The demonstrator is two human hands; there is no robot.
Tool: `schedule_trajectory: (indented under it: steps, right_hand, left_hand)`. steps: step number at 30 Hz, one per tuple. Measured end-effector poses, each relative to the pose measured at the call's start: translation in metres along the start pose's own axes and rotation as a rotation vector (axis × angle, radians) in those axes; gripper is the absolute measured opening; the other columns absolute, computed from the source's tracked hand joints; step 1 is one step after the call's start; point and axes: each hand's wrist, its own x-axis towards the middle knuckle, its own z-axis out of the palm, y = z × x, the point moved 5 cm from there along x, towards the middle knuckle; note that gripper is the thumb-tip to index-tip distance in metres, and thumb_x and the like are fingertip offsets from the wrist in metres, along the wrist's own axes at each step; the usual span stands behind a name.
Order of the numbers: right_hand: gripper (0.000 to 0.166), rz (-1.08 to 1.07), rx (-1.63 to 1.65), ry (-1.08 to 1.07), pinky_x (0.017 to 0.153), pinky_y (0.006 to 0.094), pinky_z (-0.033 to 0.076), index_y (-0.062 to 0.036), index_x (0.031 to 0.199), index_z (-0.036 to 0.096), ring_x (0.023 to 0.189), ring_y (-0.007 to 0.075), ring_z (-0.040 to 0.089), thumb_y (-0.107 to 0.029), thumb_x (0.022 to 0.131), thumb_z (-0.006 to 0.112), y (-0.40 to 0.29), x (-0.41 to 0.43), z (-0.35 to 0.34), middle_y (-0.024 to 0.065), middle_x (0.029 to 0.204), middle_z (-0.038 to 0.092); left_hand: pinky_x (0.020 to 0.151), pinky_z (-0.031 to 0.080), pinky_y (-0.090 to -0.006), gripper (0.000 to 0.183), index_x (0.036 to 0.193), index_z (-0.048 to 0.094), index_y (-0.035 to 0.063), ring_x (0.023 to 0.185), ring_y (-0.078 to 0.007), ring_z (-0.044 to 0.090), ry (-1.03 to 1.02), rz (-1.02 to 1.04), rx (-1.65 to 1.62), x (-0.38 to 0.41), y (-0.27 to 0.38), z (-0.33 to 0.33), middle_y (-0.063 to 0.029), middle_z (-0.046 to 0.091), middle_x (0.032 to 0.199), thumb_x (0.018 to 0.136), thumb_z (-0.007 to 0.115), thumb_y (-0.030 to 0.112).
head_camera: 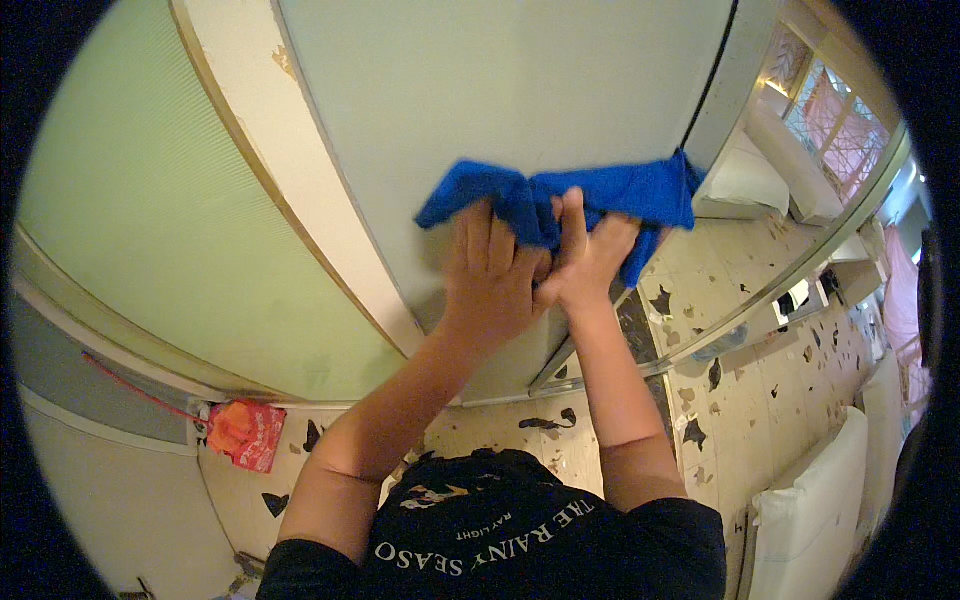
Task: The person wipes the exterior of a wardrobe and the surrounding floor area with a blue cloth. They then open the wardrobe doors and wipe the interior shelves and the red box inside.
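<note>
A blue cloth (622,187) lies bunched and creased against a smooth pale door panel (510,90), stretching to the panel's right edge. My left hand (495,277) presses on its lower left part, the fingertips partly hidden in the folds. Close beside it, my right hand (592,259) grips the cloth's lower middle, one finger lying over the fabric. One corner of the cloth hangs down past my right hand. The two hands touch or nearly touch at the thumbs.
Left of the panel stand a white frame post (300,172) with chipped paint and a ribbed greenish panel (157,210). Dark scraps (694,433) litter the pale floor (739,457). A red bag (251,435) sits at lower left. White wrapped slabs (814,487) stand at right.
</note>
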Motion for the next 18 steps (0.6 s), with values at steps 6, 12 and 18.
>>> schedule_trajectory:
  steps: [6, 12, 18]
  right_hand:
    - [0.038, 0.372, 0.283, -0.189, 0.086, 0.0577, 0.036, -0.0096, 0.115, 0.055, 0.096, 0.0486, 0.051, -0.032, 0.085, 0.065, -0.005, -0.071, 0.006, 0.0262, 0.102, 0.059]
    - [0.046, 0.258, 0.130, -0.371, 0.085, 0.0601, 0.036, -0.0158, 0.123, 0.055, 0.100, 0.0495, 0.051, -0.025, 0.081, 0.069, 0.006, -0.178, 0.030, 0.0314, 0.110, 0.057]
    - [0.052, 0.059, 0.141, -0.066, 0.102, 0.0558, 0.024, -0.0055, 0.134, 0.047, 0.118, 0.0434, 0.035, -0.025, 0.089, 0.065, -0.053, -0.092, 0.027, 0.0300, 0.129, 0.039]
  left_hand:
    - [0.089, 0.042, -0.0535, 0.040, 0.102, 0.059, 0.0111, 0.105, -0.0381, 0.049, -0.130, -0.082, -0.057, -0.068, 0.010, 0.008, -0.0201, 0.048, 0.116, 0.083, 0.065, 0.045]
    - [0.099, 0.037, -0.0526, 0.050, 0.117, 0.058, 0.0079, 0.109, -0.0352, 0.049, -0.423, -0.186, -0.108, -0.132, 0.011, 0.010, -0.0176, 0.050, 0.120, 0.084, 0.065, 0.044]
    - [0.106, 0.029, -0.0596, 0.041, 0.113, 0.060, 0.0059, 0.124, -0.0404, 0.043, -0.117, -0.196, 0.025, -0.080, -0.011, -0.037, -0.0205, 0.052, 0.121, 0.084, 0.063, 0.034]
